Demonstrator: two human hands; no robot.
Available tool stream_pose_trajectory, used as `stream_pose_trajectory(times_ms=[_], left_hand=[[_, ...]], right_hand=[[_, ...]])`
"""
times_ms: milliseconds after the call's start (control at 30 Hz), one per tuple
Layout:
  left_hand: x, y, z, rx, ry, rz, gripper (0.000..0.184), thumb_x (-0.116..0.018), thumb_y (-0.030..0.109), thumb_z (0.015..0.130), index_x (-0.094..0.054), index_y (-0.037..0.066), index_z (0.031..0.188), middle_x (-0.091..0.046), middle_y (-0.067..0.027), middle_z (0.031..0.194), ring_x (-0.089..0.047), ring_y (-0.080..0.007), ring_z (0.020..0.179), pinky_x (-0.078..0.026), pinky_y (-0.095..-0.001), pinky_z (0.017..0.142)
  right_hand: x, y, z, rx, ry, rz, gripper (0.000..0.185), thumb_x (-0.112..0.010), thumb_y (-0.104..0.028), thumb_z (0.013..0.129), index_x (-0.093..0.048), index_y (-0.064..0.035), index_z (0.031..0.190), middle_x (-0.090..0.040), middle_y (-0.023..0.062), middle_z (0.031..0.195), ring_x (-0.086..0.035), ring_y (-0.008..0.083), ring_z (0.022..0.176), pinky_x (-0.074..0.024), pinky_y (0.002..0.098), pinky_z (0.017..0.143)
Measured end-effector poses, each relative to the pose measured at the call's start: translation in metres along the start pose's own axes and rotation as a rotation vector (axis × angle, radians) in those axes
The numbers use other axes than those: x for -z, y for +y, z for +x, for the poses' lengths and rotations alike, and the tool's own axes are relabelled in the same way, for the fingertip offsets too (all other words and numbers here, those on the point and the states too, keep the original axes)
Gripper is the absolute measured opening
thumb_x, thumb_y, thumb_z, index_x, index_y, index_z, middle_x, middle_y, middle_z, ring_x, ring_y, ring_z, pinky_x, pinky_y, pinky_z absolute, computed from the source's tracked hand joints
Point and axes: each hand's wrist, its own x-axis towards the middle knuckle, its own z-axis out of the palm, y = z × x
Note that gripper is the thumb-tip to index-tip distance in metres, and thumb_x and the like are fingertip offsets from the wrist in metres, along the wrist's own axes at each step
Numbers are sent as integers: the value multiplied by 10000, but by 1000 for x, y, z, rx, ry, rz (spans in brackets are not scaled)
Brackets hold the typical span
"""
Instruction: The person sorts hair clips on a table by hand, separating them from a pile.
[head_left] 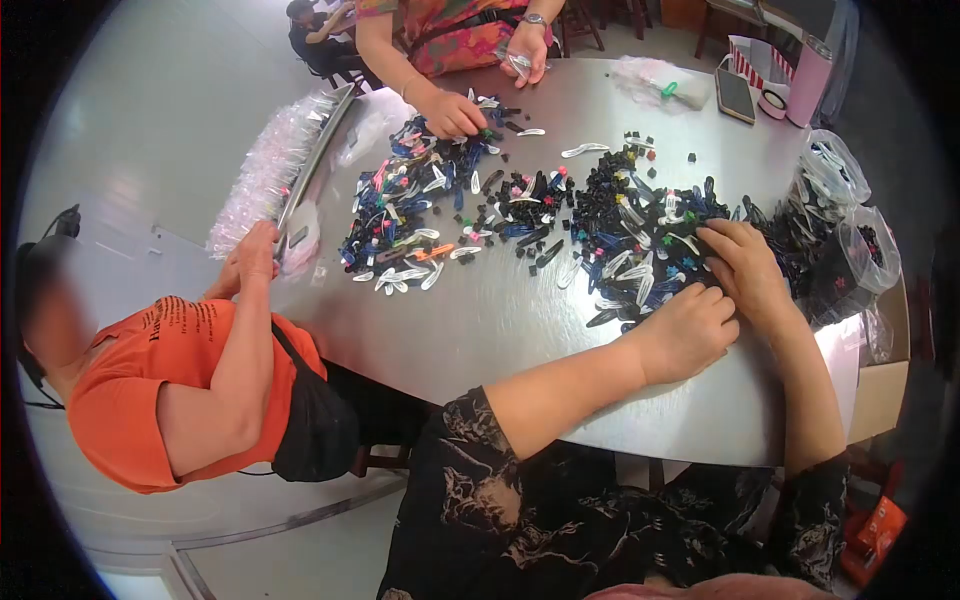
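Note:
My left hand [685,333] rests at the near edge of a pile of hair clips [640,240], its fingers curled in; what they hold, if anything, is hidden. Just right of it, my right hand [745,268] lies over the pile's right side, fingers bent and slightly apart, close to dark clips and a green star-shaped piece. The pile mixes black, navy and white snap clips with small black claw clips. Both hands are near each other on the metal table [480,330], not clearly touching.
Across the table, a person's hand [452,112] reaches into another clip pile [400,200]. At left, a person in orange [210,390] handles a rack of clear packets [270,170]. Filled plastic bags [845,260] stand at right; a phone [735,95] and pink bottle [808,80] lie beyond.

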Motion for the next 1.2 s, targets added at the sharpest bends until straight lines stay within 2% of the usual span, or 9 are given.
stream_pose_trajectory(times_ms=[167, 433, 667, 733, 833, 967, 1067, 1133, 1200], left_hand=[[0, 1, -1, -7, 6, 40, 58, -649, 133, 761, -622, 82, 754, -583, -77, 836, -583, -249, 856, -477, -369, 765], [-3, -2, 0, -46, 70, 50, 58, -620, 128, 778, -627, 87, 738, -588, -75, 815, -593, -246, 834, -489, -367, 742], [2, -1, 1, -17, 4, 59, 61, -614, 129, 786, -619, 96, 734, -575, -66, 798, -590, -244, 811, -471, -378, 713], [3, 0, 1, -13, 12, 84, 60, -614, 130, 785, -616, 95, 737, -575, -70, 803, -588, -245, 814, -471, -378, 720], [3, -3, 2, 17, 53, 107, 60, -616, 128, 782, -608, 88, 739, -572, -80, 816, -584, -250, 824, -471, -375, 739], [7, -6, 5, 14, 119, 113, 68, -622, 124, 772, -593, 72, 738, -564, -93, 837, -579, -261, 839, -474, -370, 770], [5, -3, 7, -22, 120, 63, 67, -625, 122, 765, -592, 70, 739, -561, -96, 843, -579, -265, 838, -477, -376, 778], [5, -1, 5, -37, 86, 58, 52, -619, 111, 766, -603, 74, 734, -576, -93, 847, -575, -258, 842, -469, -370, 774], [6, 1, 4, -50, 53, 54, 46, -612, 100, 768, -614, 78, 728, -591, -89, 851, -572, -251, 845, -462, -364, 770]], right_hand=[[-3, 0, -5, -1, 2, 264, 252, -689, 30, 863, -723, -30, 1105, -677, 142, 1198, -671, 323, 1054, -547, 383, 898], [18, -17, -4, -141, -159, 594, 182, -655, 83, 865, -712, 15, 1025, -718, 131, 1010, -707, 240, 934, -551, 317, 796], [27, -5, -12, -273, -95, 400, 202, -627, 89, 866, -696, 30, 1047, -700, 133, 1024, -683, 234, 937, -536, 320, 828], [18, -1, -16, -104, -36, 282, 223, -612, 90, 869, -685, 35, 1073, -692, 136, 1050, -678, 256, 965, -526, 327, 857], [20, -8, -15, -120, -83, 468, 237, -605, 91, 869, -679, 37, 1088, -688, 143, 1042, -678, 276, 965, -523, 341, 865], [25, -8, -15, -105, -22, 488, 244, -590, 83, 880, -675, 37, 1104, -684, 150, 1037, -670, 265, 952, -517, 334, 860], [40, -14, -15, -217, -17, 487, 184, -607, 65, 875, -674, 35, 1043, -688, 134, 981, -660, 241, 868, -518, 333, 772], [50, -14, -17, -291, -133, 325, 96, -674, 19, 826, -668, 25, 921, -666, 125, 846, -631, 210, 747, -495, 337, 667], [58, -11, -20, -323, -247, 229, 93, -701, 2, 787, -656, 20, 866, -649, 132, 795, -621, 229, 704, -481, 351, 632]])
